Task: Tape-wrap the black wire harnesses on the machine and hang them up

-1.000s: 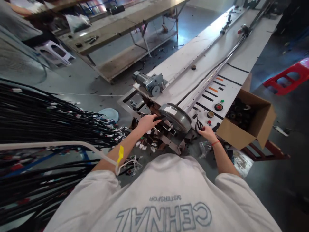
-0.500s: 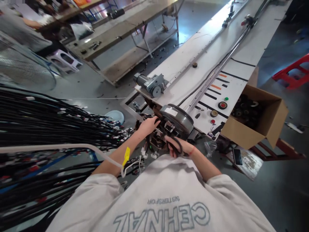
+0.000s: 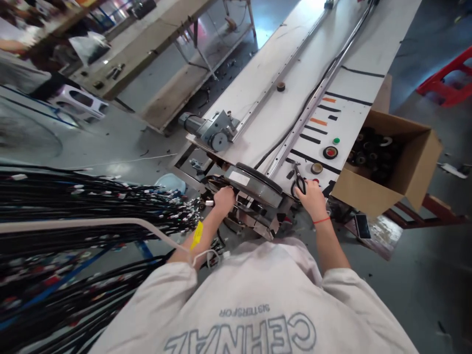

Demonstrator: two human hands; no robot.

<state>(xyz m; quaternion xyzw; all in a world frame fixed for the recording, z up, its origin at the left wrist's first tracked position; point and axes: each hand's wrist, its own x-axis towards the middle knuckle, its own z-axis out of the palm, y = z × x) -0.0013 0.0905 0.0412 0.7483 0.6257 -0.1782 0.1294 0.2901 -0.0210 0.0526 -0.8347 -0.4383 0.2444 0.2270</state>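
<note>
Closed around the black loop handles of a pair of scissors, the right hand rests at the near end of the long white worktop, the blades pointing away from the grip. The left hand is curled shut on a black cable bundle at the near left edge of a round grey metal spool with a black rim, which sits between the two grips. A yellow tag hangs at the left forearm.

Just right of the right grip stands an open brown cardboard box; inside it lie dark rolls, black with some pale rims, piled loosely. A small dark phone-like slab lies on the floor below the box.

Just beyond the scissors sit round control buttons, one red and black, one green, one brass-coloured, among black and orange stripe marks. Left of the left grip, a thick sheaf of black wire harnesses with white and red connectors drapes over a white rail. Farther off, a grey motor bracket is mounted at the worktop's left edge, and a black cable runs up its length.
</note>
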